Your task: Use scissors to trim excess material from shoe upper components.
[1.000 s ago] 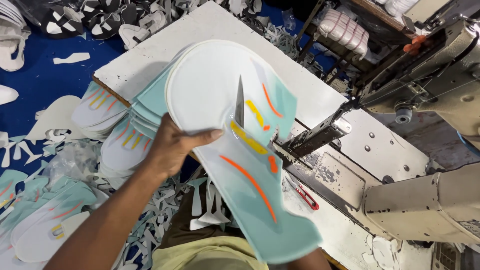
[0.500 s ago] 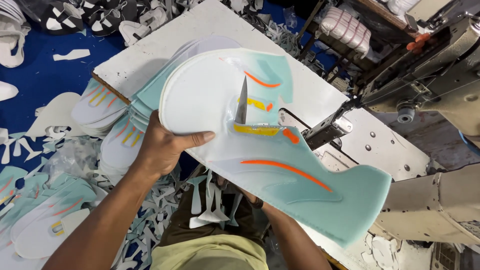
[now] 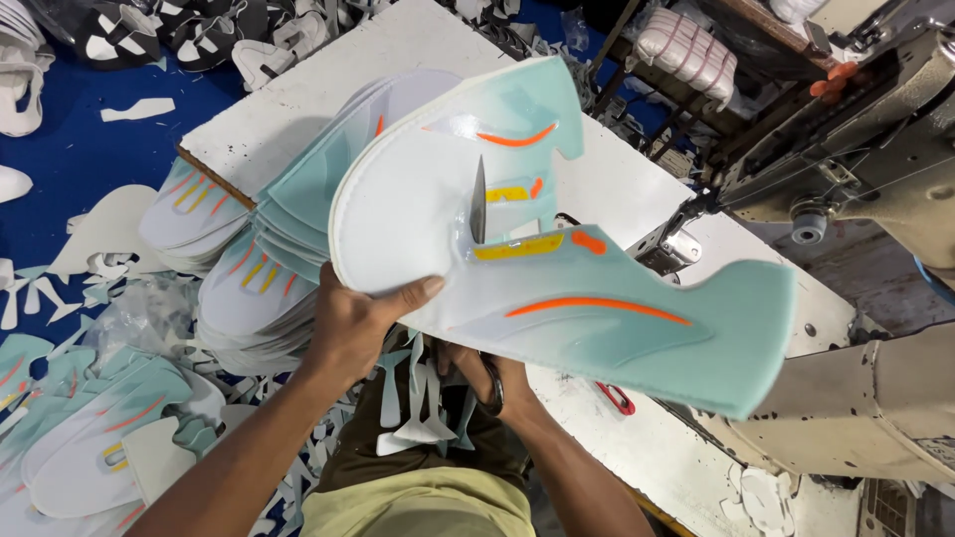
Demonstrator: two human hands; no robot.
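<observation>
Scissor cut partway through the white middle of a mint shoe-upper panel

My left hand [image 3: 363, 323] is clamped on the near edge of the shoe-upper panel [image 3: 607, 318], held up over the white worktable [image 3: 298, 109]. My right hand [image 3: 487, 376], below it, is closed through the handles of the scissors [image 3: 478, 204], whose blade pokes up through the cut. I judge the trimming partly done: white remains uncut. Stacked panels [image 3: 298, 209] sit alongside, offcuts [image 3: 418, 418] below.

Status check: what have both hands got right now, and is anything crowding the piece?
Left hand grips the mint-and-white shoe upper. Right hand beneath it, working scissors through the slit. Sewing machine close on the right.
</observation>
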